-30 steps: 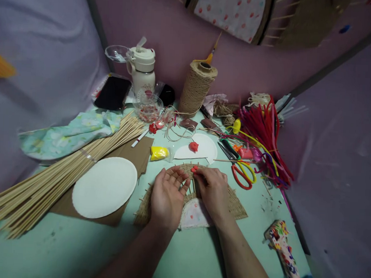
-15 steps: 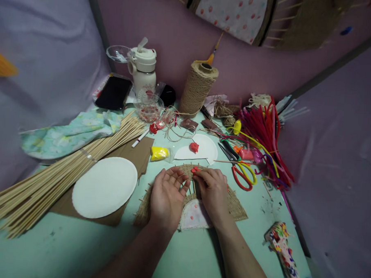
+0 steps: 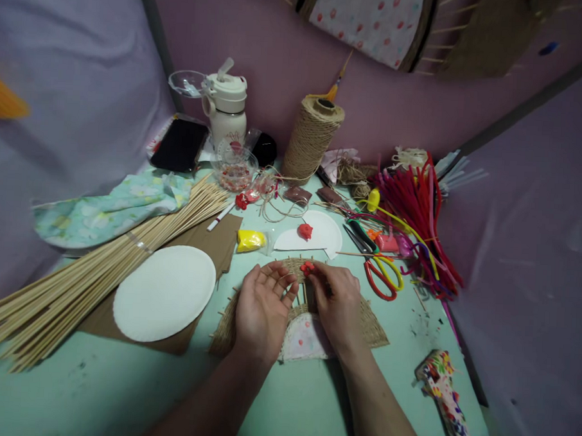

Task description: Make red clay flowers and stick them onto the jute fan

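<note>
My right hand pinches a small red clay piece with several rounded lobes between thumb and fingertips. Palm up, my left hand has its fingers apart and loosely curled beside it. Under both hands lies a fan-shaped woven twine piece with stick ends along its curved edge. At its lower middle is a white half-round patch with pink spots. A larger lump of red clay rests on a cut white paper plate just beyond. My hands hide much of the woven piece.
Left are a bundle of thin sticks and a white paper plate on cardboard. A yellow clay packet, scissors, a twine spool, a white bottle and red pipe cleaners stand or lie farther back.
The red clay piece has turned slightly in my right fingertips, which have shifted a little. My left hand stays nearly still.
</note>
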{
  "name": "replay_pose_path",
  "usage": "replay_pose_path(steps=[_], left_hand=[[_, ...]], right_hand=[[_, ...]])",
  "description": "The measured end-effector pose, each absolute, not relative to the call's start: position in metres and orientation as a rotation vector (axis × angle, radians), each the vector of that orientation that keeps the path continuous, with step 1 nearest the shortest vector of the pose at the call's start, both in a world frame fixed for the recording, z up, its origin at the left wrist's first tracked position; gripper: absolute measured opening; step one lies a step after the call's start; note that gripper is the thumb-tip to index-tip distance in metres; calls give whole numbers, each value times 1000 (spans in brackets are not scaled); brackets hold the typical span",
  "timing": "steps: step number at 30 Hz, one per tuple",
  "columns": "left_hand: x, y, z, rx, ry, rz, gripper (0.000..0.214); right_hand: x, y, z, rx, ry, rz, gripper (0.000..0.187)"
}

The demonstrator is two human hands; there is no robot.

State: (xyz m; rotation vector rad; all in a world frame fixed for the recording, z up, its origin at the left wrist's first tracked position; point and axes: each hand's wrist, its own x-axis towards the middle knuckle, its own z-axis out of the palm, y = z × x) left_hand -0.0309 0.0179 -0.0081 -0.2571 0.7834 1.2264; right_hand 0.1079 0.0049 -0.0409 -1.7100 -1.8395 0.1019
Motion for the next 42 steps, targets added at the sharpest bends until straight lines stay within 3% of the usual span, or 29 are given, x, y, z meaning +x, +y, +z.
replay_pose_path(steps=[21,29,34,38,42], left_hand=[[-31,17,-6,-253,773,1220,27],[-32,17,-5,-260,778,1213,26],[-32,16,-6,-252,777,1216,24],[-33,16,-6,-245,777,1216,22],[-32,16,-5,-210,796,1207,22]], right_hand=[[106,-6,-31,-1664,-1929,-53,22],[105,-6,-32,-1684,-1987,36,22],[113,-5,-29,-1586,-1649,-105,24],[127,-5,-14,-1639,-1429,91,24],[144,10,11,-1710,-1546,282,24]])
